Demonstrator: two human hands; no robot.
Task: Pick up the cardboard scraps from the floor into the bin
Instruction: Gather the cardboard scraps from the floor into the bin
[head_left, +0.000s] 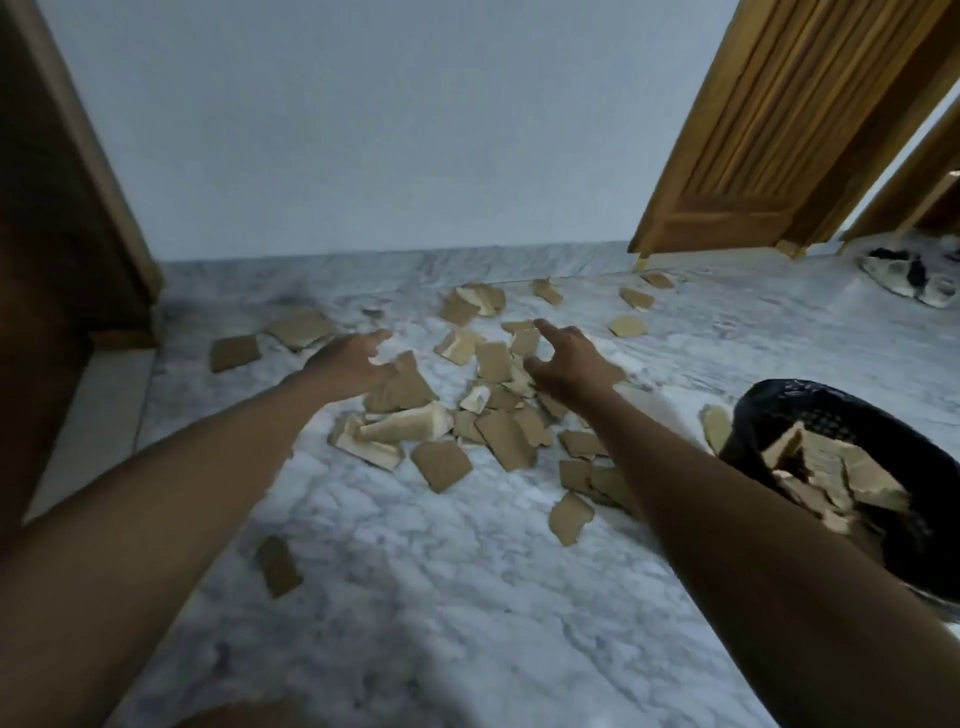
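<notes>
Floor (467, 597) bare at lower frame; left hand (353, 364) and right hand (566, 364) over centre scraps (498, 436), grips wide, empty; advise scooping inward, then bin (831, 410) right.

Cardboard scraps (498, 410) lie strewn on the floor (467, 597) left of the bin (883, 431); more scraps sit inside it.

A pale blue-grey painted wall (363, 130) meets a grey-veined white marble floor (441, 597). A dark brown wooden door frame (57, 218) stands at left, and a slatted golden-brown wooden door (769, 119) leans open at right. Light is dim and cool.
</notes>
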